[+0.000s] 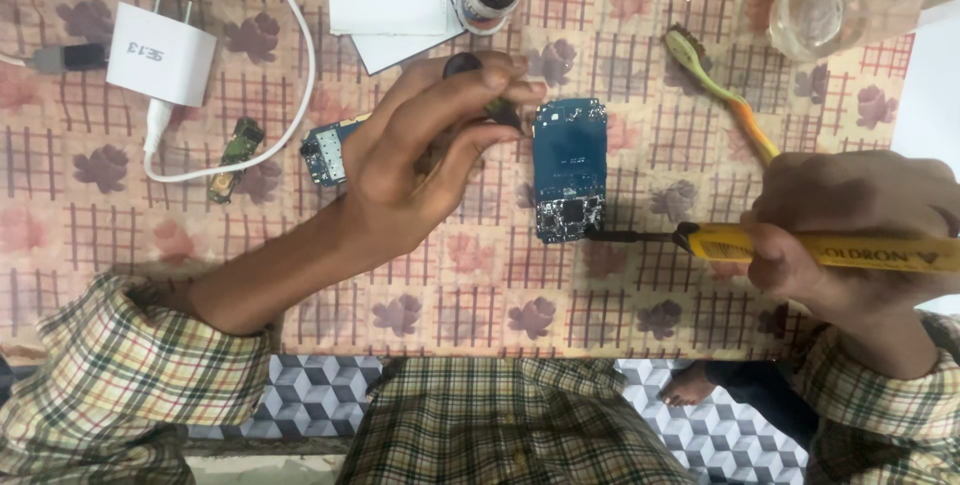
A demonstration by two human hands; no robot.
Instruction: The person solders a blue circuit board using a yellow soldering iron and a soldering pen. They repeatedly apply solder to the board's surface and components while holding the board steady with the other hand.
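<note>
Board [569,169] lay flat mid-table, iron [800,246] tip touching its lower edge. Right hand [850,235] gripped iron; left hand [420,155] pinched small dark piece. Unclamped, likely to slide, smearing solder.

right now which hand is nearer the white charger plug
Left. The left hand lies just right of the white charger plug, across the cable, while the right hand holds the yellow soldering iron at the far right edge.
</note>
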